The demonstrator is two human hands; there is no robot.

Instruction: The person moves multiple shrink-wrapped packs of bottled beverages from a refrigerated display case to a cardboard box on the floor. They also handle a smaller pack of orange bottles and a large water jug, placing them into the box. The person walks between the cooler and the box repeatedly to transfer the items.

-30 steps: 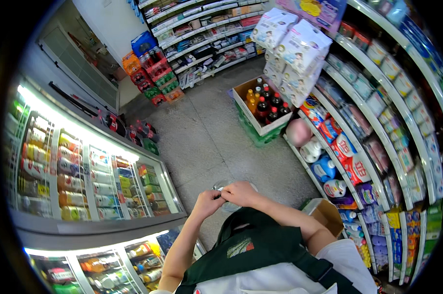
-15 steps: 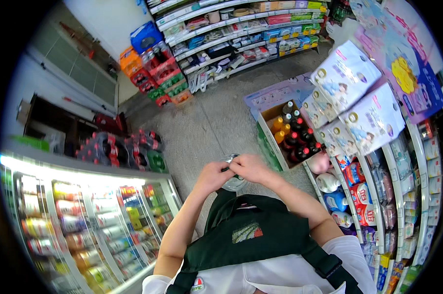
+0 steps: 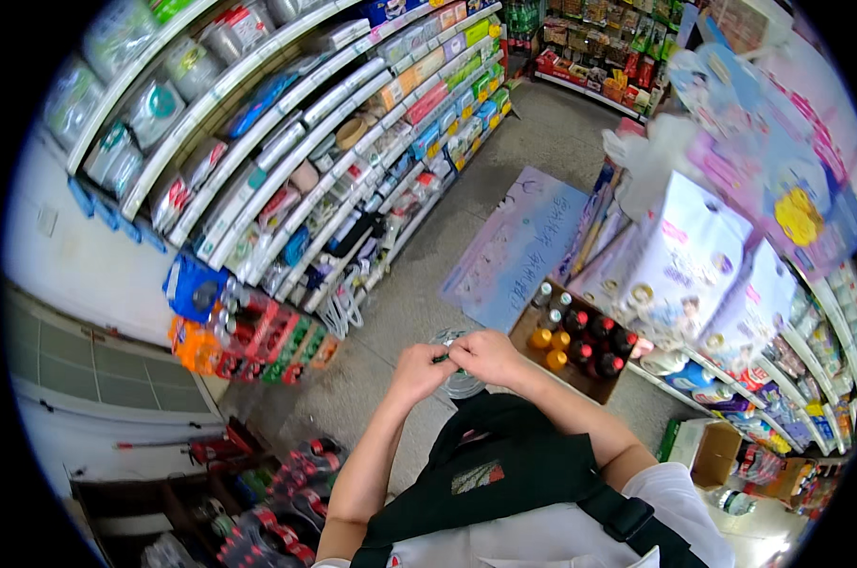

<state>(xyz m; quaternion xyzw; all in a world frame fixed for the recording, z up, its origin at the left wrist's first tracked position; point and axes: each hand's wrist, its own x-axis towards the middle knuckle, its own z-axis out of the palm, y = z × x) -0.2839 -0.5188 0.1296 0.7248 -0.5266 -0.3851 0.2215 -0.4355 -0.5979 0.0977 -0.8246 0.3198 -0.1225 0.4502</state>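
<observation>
My left hand (image 3: 417,373) and my right hand (image 3: 490,360) meet in front of my body with their fingers closed. Both grip the top of a clear, round plastic bottle (image 3: 463,385), which looks large and hangs upright below them. A small dark green piece (image 3: 440,359) shows at the left fingertips; it may be part of a handle. My hands hide most of the bottle's top. Beyond my right hand, a cardboard box (image 3: 525,324) on the floor holds several upright bottles with dark and orange drinks.
Long shelves (image 3: 339,95) of packaged goods stand ahead to the left. Stacked drink packs (image 3: 277,336) sit at their end. A purple-blue floor mat (image 3: 518,251) lies ahead. White diaper packs (image 3: 684,265) stand at the right. Wrapped cola bottles (image 3: 286,521) lie at the lower left.
My view has turned to the right and the lit drinks fridge has left it. Both hands keep their grip on the clear bottle, close to my body.
</observation>
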